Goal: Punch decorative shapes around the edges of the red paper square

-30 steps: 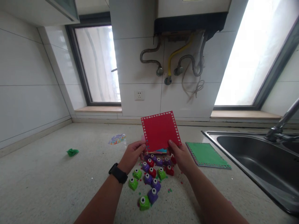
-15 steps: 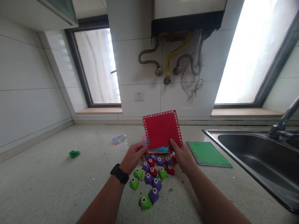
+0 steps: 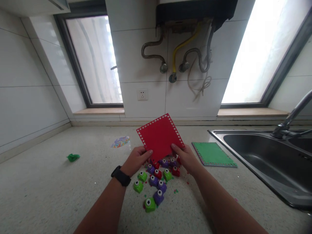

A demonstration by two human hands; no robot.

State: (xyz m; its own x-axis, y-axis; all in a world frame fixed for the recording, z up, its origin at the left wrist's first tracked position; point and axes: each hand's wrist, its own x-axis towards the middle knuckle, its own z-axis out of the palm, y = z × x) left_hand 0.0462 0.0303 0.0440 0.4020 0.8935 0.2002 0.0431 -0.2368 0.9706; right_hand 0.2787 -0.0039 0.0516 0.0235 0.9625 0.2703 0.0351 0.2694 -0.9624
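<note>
A red sheet of paper [image 3: 159, 138] is held up tilted above the counter. Small shapes are punched along its visible left, top and right edges. My left hand [image 3: 137, 161] pinches its lower left side, thumb on the front. On the lower right, my right hand [image 3: 186, 158] grips it the same way. Below the sheet lie several craft punches: green ones [image 3: 149, 204], purple ones [image 3: 159, 197] and red ones [image 3: 175, 171]. Tiny punched paper bits [image 3: 175, 191] are scattered around them. The sheet hides part of the area behind the punches.
A stack of paper with a green punched sheet on top [image 3: 214, 154] lies right of my hands, beside the steel sink [image 3: 246, 152]. Toward the left are a crumpled green scrap [image 3: 73, 157] and a patch of colourful pieces [image 3: 120, 142]. Pipes hang from a wall heater [image 3: 195, 14].
The red sheet has turned counterclockwise and shifted left and nearer to me, both hands still on it. It now covers the pink and blue paper that showed behind it. The head view has tipped down.
</note>
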